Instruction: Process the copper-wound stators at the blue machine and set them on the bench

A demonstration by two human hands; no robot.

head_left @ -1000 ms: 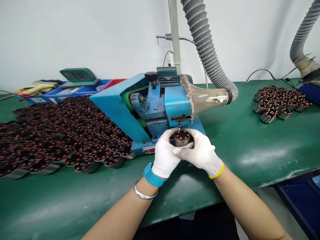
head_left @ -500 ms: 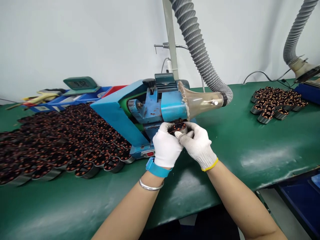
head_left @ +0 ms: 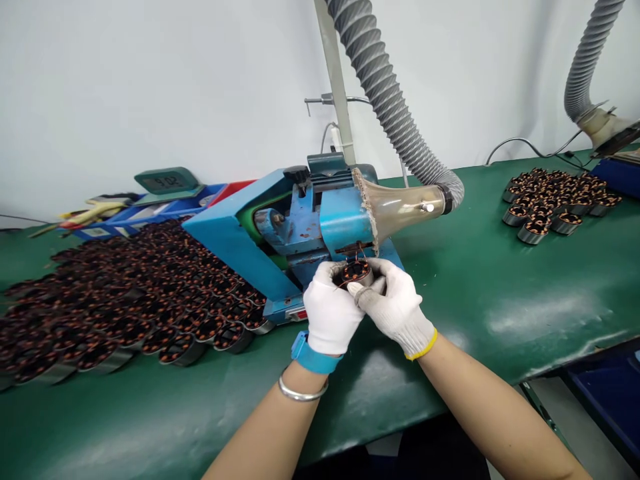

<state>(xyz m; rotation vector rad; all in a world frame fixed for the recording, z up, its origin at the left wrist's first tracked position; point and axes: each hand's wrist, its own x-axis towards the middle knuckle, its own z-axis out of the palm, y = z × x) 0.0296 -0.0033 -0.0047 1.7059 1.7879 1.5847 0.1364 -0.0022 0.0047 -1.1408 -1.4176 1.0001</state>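
Observation:
Between my two gloved hands is a motor stator (head_left: 357,271), a short metal ring with copper windings and a few wire ends sticking out toward the machine. My left hand (head_left: 332,308), with a blue wrist strap, closes round its left side. On its right side my right hand (head_left: 393,300) grips it, thumb across the front. Just beyond it stands a blue belt-driven bench machine (head_left: 345,217); the wire ends reach to the slot under its blue cover. Whether they touch anything inside is hidden.
Many stators (head_left: 150,300) crowd the left of the green bench (head_left: 465,280), and a smaller group (head_left: 555,200) sits at the far right. A grey suction hose (head_left: 385,87) joins a clear funnel (head_left: 400,207) on the machine. Blue bins (head_left: 115,220) and a digital clock (head_left: 167,180) stand behind.
Both hands have drawn the stator slightly down and back from the machine, so wire ends now show between it and the slot. The view has shifted a little.

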